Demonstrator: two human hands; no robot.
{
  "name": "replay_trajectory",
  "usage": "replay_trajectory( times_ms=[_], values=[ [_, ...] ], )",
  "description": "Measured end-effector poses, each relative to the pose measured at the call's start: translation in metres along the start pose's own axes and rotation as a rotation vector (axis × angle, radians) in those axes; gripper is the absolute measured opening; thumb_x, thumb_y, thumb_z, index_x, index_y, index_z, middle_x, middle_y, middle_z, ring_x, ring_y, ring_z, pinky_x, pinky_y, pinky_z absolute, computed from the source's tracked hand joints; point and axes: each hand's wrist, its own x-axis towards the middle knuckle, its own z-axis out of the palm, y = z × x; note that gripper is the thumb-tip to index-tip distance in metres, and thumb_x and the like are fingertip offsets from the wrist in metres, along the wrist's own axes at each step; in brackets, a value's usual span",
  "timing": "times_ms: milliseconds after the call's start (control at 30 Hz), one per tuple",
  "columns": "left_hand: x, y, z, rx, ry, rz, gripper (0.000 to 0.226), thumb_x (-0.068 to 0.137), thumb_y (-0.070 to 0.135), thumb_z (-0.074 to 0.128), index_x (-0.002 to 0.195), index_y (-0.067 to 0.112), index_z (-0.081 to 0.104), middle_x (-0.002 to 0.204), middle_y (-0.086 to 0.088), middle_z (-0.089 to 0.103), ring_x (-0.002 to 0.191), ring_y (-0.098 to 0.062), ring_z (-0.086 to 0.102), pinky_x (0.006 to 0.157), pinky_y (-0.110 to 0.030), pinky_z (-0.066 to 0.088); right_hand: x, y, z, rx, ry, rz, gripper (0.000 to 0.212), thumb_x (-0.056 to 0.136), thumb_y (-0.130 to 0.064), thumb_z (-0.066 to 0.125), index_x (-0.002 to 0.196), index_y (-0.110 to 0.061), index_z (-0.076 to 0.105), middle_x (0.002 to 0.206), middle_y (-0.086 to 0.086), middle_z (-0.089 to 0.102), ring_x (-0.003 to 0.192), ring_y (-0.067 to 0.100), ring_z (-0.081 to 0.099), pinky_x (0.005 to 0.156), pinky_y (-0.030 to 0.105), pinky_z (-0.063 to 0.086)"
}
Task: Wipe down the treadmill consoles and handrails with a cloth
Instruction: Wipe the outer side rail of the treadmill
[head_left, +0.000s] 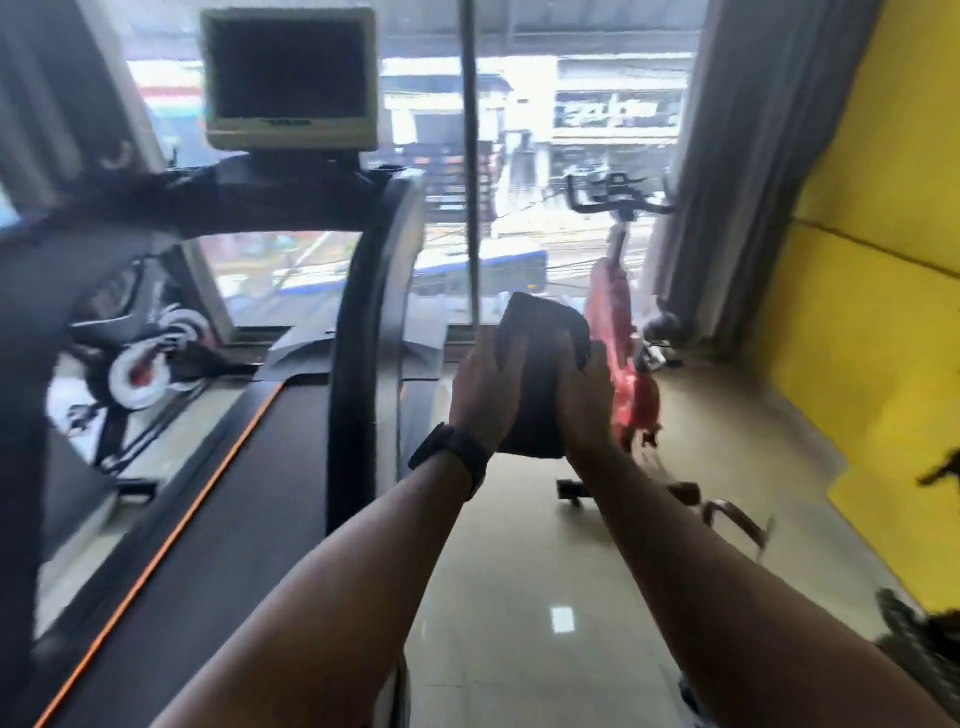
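A dark cloth (540, 379) hangs between both my hands in the middle of the view, over the floor to the right of the treadmill. My left hand (483, 384), with a black watch on its wrist, grips the cloth's left edge. My right hand (589, 395) grips its right edge. The treadmill's console (249, 197) with a dark screen (291, 78) stands at the upper left. Its right upright and handrail (363, 332) run down just left of my hands, apart from the cloth. The belt (218, 499) with an orange stripe lies at the lower left.
A red exercise bike (623, 332) stands straight behind my hands by the window (519, 182). A yellow wall (883, 260) and grey curtain (727, 182) close the right side. Glossy tiled floor (545, 597) lies below my arms. Another machine (140, 364) sits at the left.
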Motion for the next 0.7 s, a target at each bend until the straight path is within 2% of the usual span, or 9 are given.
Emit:
replay_trajectory(
  times_ms=[67,167,267,333,433,567,700],
  values=[
    [0.015,-0.022,-0.016,0.049,0.088,-0.025,0.023,0.104,0.041,0.044,0.11,0.021,0.054,0.097,0.002,0.061,0.089,-0.022,0.058,0.069,-0.036,0.042,0.01,0.01,0.036,0.014,-0.09,0.006,0.054,0.095,-0.065,0.047,0.124,-0.021,0.058,0.115,0.006,0.069,0.103,0.029,0.065,0.094,0.055,0.052],
    [0.043,-0.058,-0.036,0.154,0.174,-0.048,0.031,0.101,0.046,0.043,0.116,0.023,0.056,0.107,0.0,0.066,0.097,-0.024,0.063,0.082,-0.042,0.051,0.025,0.024,0.087,0.04,-0.202,0.006,0.049,0.095,-0.064,0.047,0.127,-0.028,0.056,0.117,-0.002,0.069,0.104,0.026,0.065,0.094,0.054,0.052],
    [0.08,-0.091,-0.054,0.297,0.213,-0.053,0.033,0.102,0.039,0.046,0.124,0.016,0.057,0.117,-0.005,0.065,0.11,-0.023,0.058,0.088,-0.037,0.044,0.046,0.031,0.132,0.063,-0.26,0.02,0.044,0.1,-0.057,0.047,0.129,-0.025,0.055,0.116,-0.003,0.066,0.103,0.026,0.064,0.096,0.053,0.051],
    [0.103,-0.11,-0.063,0.381,0.209,-0.055,0.03,0.102,0.035,0.048,0.118,0.012,0.058,0.113,-0.005,0.063,0.107,-0.021,0.056,0.086,-0.038,0.043,0.062,0.036,0.157,0.064,-0.294,0.048,0.039,0.1,-0.055,0.049,0.125,-0.026,0.054,0.114,-0.001,0.064,0.104,0.028,0.063,0.098,0.053,0.051],
    [0.134,-0.139,-0.075,0.498,0.186,-0.02,0.028,0.102,0.031,0.05,0.115,0.008,0.059,0.111,-0.006,0.06,0.108,-0.023,0.051,0.086,-0.029,0.034,0.083,0.044,0.19,0.059,-0.306,0.063,0.042,0.1,-0.053,0.05,0.13,-0.024,0.054,0.117,0.004,0.065,0.108,0.03,0.061,0.1,0.051,0.048],
    [0.164,-0.169,-0.087,0.651,0.232,-0.033,0.035,0.1,0.037,0.048,0.115,0.008,0.06,0.122,-0.01,0.057,0.113,-0.028,0.047,0.094,-0.043,0.038,0.105,0.06,0.236,0.057,-0.365,0.104,0.045,0.102,-0.052,0.05,0.135,-0.021,0.054,0.122,0.009,0.066,0.112,0.031,0.061,0.1,0.05,0.048],
    [0.198,-0.198,-0.094,0.782,0.269,0.011,0.047,0.093,0.045,0.045,0.116,0.007,0.06,0.135,-0.012,0.054,0.123,-0.034,0.048,0.097,-0.047,0.042,0.128,0.077,0.285,0.091,-0.399,0.132,0.043,0.103,-0.051,0.048,0.132,-0.02,0.052,0.121,0.009,0.064,0.11,0.031,0.06,0.097,0.046,0.048]
  ],
)
